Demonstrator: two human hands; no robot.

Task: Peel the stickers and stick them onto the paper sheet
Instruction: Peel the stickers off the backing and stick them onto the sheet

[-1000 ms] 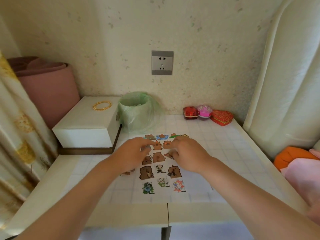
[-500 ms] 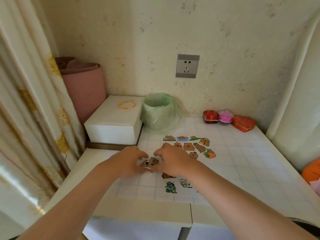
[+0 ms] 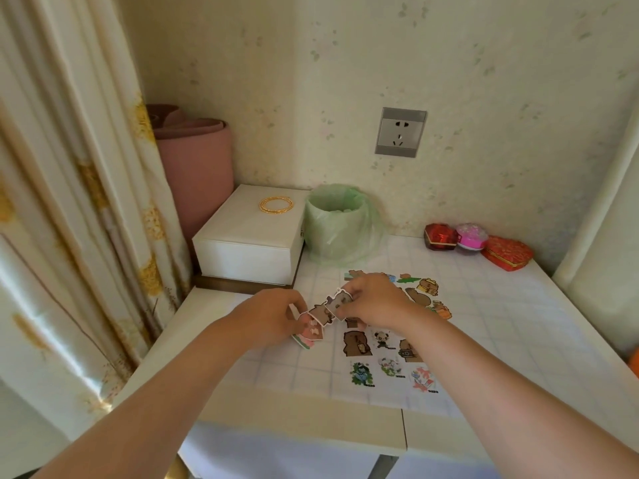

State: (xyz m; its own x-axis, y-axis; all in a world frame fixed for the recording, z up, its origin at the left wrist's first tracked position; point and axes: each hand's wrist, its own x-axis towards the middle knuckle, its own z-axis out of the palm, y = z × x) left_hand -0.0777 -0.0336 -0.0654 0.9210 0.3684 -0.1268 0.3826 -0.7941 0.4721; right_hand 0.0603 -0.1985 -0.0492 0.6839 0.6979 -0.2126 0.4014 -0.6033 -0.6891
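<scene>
A fan of loose stickers (image 3: 323,314), small brown animal cut-outs with a pink one at the bottom, was held just above the table between both hands, over the left part of the surface near its middle. The left hand (image 3: 273,319) pinched the lower end of the fan with curled fingers, and the right hand (image 3: 373,305) pinched the upper end between thumb and fingertips, so both hands were clamped on it. Just right of the fan and partly under the right hand lay the paper sheet (image 3: 390,389), flat on the gridded table cover (image 3: 501,323), carrying rows of pasted stickers (image 3: 356,344), among them bears, a panda and flowers. At the back left corner stood a white box (image 3: 249,243) with gold bangles (image 3: 276,204) on its lid, and beside it a bin lined with a green bag (image 3: 337,226). Along the back edge to the right sat a red box (image 3: 441,236), a pink container (image 3: 472,236) and a red heart-shaped box (image 3: 506,252), touching in a row. A wall socket (image 3: 400,132) was above them, a pink roll (image 3: 197,167) stood behind the white box, and a curtain (image 3: 69,202) hung at the left.
</scene>
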